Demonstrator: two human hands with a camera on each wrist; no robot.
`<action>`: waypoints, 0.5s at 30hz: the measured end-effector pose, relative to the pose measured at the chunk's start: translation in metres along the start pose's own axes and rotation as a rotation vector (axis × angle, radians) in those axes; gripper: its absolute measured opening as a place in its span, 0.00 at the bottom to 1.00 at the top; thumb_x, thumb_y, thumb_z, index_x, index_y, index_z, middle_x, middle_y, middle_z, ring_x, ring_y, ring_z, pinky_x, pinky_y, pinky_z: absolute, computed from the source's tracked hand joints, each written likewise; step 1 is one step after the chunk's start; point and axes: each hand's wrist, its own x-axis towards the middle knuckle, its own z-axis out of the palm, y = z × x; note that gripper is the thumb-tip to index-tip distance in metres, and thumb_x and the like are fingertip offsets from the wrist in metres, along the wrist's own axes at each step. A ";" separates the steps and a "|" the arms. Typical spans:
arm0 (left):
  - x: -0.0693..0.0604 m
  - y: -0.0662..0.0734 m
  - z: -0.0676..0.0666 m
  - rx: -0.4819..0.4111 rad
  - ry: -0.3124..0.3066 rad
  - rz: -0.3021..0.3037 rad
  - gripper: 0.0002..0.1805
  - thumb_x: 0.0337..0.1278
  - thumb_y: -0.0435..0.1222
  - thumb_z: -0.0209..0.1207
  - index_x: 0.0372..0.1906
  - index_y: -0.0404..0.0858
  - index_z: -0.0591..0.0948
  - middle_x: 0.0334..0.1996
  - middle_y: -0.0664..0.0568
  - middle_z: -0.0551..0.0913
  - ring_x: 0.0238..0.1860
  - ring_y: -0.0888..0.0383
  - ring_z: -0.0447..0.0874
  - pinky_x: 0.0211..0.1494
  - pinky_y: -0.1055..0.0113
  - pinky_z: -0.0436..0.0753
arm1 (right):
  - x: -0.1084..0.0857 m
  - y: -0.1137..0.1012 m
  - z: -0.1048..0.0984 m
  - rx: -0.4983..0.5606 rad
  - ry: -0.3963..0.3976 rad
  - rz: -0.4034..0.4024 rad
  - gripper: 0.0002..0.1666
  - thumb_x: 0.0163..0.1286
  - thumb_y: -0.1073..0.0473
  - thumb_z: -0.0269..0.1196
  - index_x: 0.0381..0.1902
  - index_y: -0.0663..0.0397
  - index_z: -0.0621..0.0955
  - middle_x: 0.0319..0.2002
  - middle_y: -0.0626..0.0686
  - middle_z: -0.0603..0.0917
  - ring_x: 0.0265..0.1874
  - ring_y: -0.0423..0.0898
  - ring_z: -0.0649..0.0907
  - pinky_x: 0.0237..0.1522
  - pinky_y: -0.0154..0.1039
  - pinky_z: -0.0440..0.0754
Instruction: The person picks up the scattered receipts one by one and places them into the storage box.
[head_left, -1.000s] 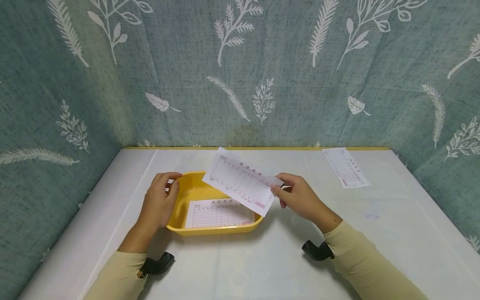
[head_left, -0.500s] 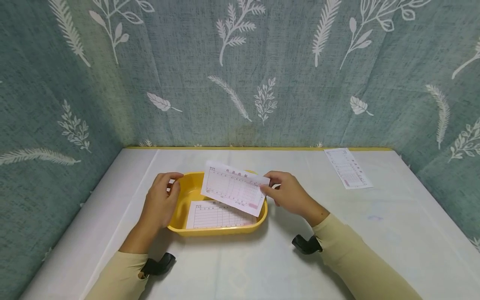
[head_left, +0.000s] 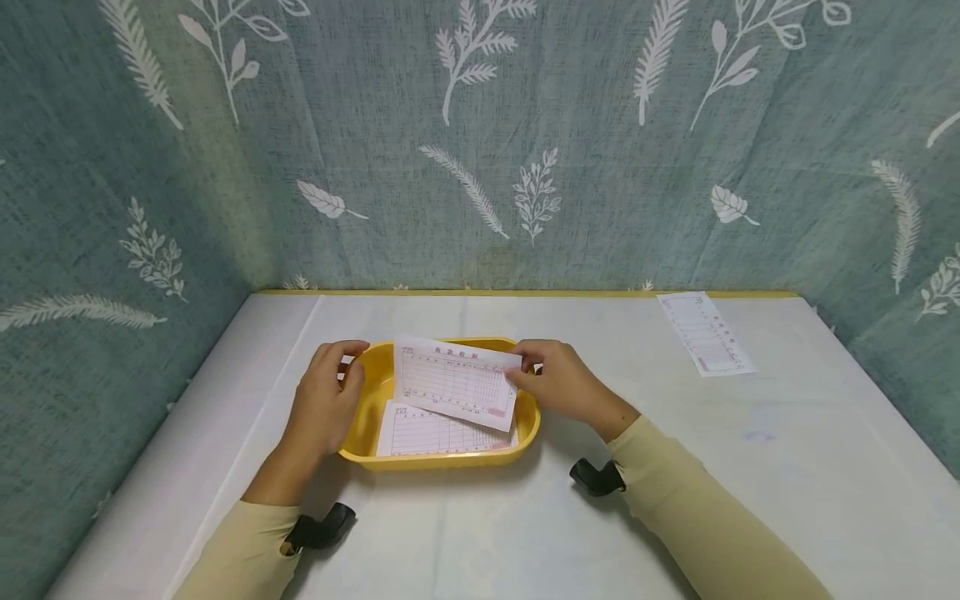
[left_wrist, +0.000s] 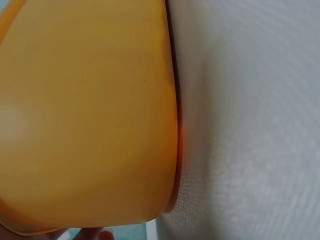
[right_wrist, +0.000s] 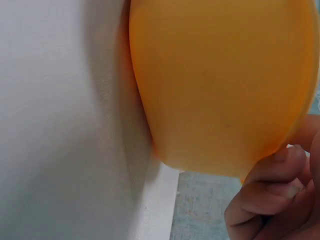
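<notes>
The right hand [head_left: 551, 377] has moved left, bringing a printed receipt slip [head_left: 453, 377] fully over the yellow plastic basin [head_left: 442, 462]. Its grip pinches the slip's right edge, fingertips partly hidden behind the paper. That slip covers the upper part of a second receipt [head_left: 442, 435] inside the basin. The left hand [head_left: 321, 400] pinches the basin's left rim; the left wrist view cuts off most of its fingers. The small print is illegible.

Counted three visible receipt slips [head_left: 450, 379], one yellow tub [head_left: 438, 461], one tabletop [head_left: 480, 533], two hands [head_left: 321, 400], two sleeves [head_left: 697, 500], two black wrist devices [head_left: 327, 527].
</notes>
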 end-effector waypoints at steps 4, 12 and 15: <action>0.001 0.001 0.000 0.004 -0.006 -0.006 0.20 0.75 0.39 0.45 0.64 0.40 0.73 0.60 0.44 0.73 0.54 0.46 0.75 0.58 0.50 0.78 | 0.004 -0.002 0.001 -0.044 -0.011 0.019 0.05 0.68 0.60 0.66 0.41 0.53 0.84 0.31 0.50 0.82 0.28 0.44 0.75 0.28 0.34 0.72; 0.002 0.004 -0.003 0.009 -0.031 0.009 0.20 0.75 0.40 0.45 0.64 0.41 0.74 0.61 0.45 0.72 0.54 0.47 0.73 0.56 0.52 0.75 | 0.003 -0.001 0.009 -0.152 0.000 0.015 0.07 0.68 0.58 0.66 0.43 0.51 0.84 0.32 0.48 0.83 0.24 0.44 0.74 0.26 0.34 0.72; 0.001 0.004 -0.003 0.016 -0.037 0.003 0.20 0.75 0.40 0.45 0.64 0.42 0.74 0.62 0.44 0.71 0.54 0.46 0.72 0.56 0.52 0.75 | 0.002 0.000 0.013 -0.158 0.011 0.019 0.07 0.69 0.58 0.66 0.44 0.52 0.83 0.32 0.48 0.82 0.21 0.44 0.73 0.24 0.33 0.71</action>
